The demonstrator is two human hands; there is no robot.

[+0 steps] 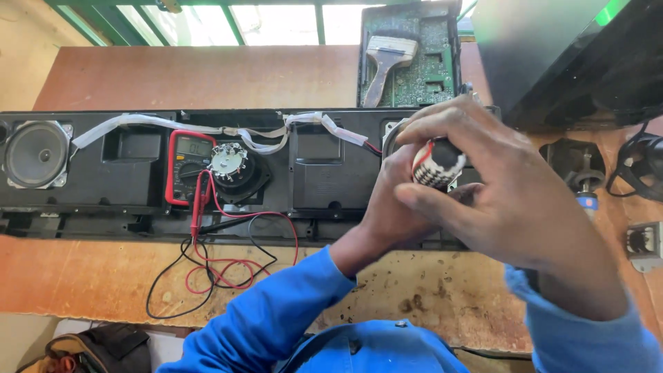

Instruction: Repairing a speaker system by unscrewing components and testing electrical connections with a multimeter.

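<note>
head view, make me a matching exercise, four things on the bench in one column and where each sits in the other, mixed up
Things:
1. multimeter
2. paintbrush
3. round speaker
4. small speaker part

Places:
A. far left end of the long black housing
B. lying on the green circuit board
C. held between the left hand and right hand
D. in the housing, red and black leads trailing from it

Pairs: 1-D, 2-B, 3-A, 4-C

Both my arms reach forward in blue sleeves and meet in front of me. My left hand [390, 207] sits underneath, fingers curled up tight in a grip. My right hand [497, 186] lies over it, fingers bent across the top, thumb pointing left, just below the grip.
</note>
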